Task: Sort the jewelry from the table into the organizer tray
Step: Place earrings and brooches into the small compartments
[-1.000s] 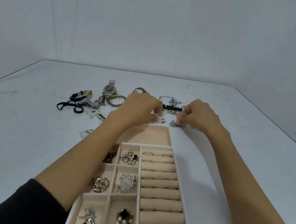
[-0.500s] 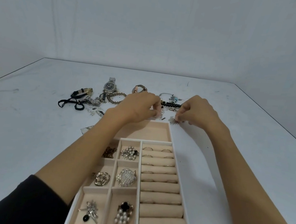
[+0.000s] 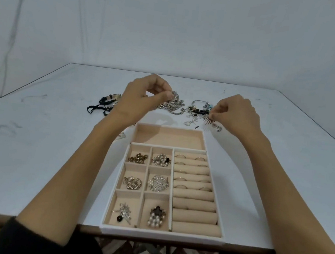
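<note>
The right hand (image 3: 237,115) is curled, thumb and forefinger pinching a spiked fan-shaped earring (image 3: 207,119) held just above the table (image 3: 36,144), far of the tray's right corner. The left hand (image 3: 142,99) is likewise curled, its fingertips closed on a small silvery piece (image 3: 173,96) too small to identify, raised over the far heap. Just beyond and between the two hands lies what is left to sort: a tangled silver chain (image 3: 173,108), a dark beaded strand (image 3: 198,110) with a thin bangle behind it, a few loose small bits near the earring, and, off to the left, a black-strapped watch (image 3: 107,101). Near of the hands sits the organizer tray (image 3: 112,195), at the table's near edge. Its six small compartments on the left each hold something already, among them a shell brooch (image 3: 158,183) and a pearl cluster (image 3: 156,217), and several rings sit tucked into the ring rolls (image 3: 193,193) on the right, mostly in the far rows. The long far compartment (image 3: 169,137) holds nothing. I judge the task roughly half done: small pieces and rings are placed, while the chains, bracelets and watches wait, probably for that long compartment.
</note>
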